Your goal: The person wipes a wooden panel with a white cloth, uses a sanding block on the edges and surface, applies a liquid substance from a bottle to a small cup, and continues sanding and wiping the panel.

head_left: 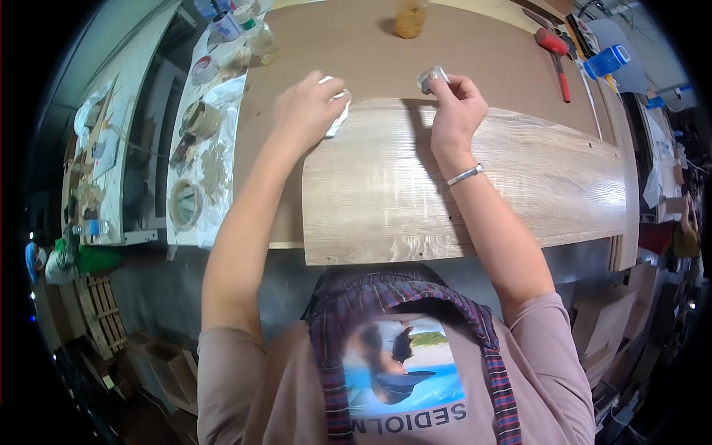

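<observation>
Two bare hands are at work before us. We see the left hand (305, 110) curled around a crumpled white wad (339, 117) at the far left corner of a flat, pale brown wood-grain board (378, 185), which lies on a brown-covered worktable (319, 44). The right hand (458, 115) (a silver band (466, 175) circles its wrist) pinches a small grey-and-white piece (430, 78) near the board's far edge. Beyond the board, we find a red-handled mallet (560, 70) and a clear jar with amber contents (409, 22).

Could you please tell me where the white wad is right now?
The white wad is left of centre in the head view, in the left hand, at the far left corner of the wood-grain board.
</observation>
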{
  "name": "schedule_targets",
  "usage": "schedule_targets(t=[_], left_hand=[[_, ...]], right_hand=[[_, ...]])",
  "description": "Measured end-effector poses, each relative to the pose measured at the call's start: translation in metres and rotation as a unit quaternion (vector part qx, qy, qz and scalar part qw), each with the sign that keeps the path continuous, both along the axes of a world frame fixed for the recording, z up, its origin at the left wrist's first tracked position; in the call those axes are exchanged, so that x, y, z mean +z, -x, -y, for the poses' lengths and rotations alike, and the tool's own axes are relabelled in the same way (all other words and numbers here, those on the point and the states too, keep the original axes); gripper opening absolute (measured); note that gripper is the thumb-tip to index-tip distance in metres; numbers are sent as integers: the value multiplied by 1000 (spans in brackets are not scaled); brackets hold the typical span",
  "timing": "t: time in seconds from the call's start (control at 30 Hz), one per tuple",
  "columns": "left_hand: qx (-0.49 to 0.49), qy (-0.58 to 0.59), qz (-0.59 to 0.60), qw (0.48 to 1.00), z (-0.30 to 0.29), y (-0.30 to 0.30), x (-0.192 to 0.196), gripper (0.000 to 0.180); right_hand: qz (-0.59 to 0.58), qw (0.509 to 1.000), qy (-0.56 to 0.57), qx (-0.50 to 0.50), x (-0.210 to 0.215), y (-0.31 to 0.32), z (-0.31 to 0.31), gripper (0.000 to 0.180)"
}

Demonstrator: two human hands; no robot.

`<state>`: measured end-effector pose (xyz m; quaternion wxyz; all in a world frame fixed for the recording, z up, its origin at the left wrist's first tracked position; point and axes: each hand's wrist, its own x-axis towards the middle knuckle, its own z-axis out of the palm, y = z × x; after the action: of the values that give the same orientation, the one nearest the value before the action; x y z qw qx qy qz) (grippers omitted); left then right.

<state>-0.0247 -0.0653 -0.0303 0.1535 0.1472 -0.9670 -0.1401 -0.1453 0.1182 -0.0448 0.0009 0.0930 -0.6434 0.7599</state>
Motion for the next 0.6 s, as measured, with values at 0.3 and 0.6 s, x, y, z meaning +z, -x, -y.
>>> schedule_targets(t=[0.3,0.6], left_hand=[[-79,47,17,996,-6,43,4,15],[-76,52,-73,993,3,16,-1,15]], right_hand=[[1,1000,5,-23,2,0,-2,13],[7,1000,2,-27,7,-4,-1,12]])
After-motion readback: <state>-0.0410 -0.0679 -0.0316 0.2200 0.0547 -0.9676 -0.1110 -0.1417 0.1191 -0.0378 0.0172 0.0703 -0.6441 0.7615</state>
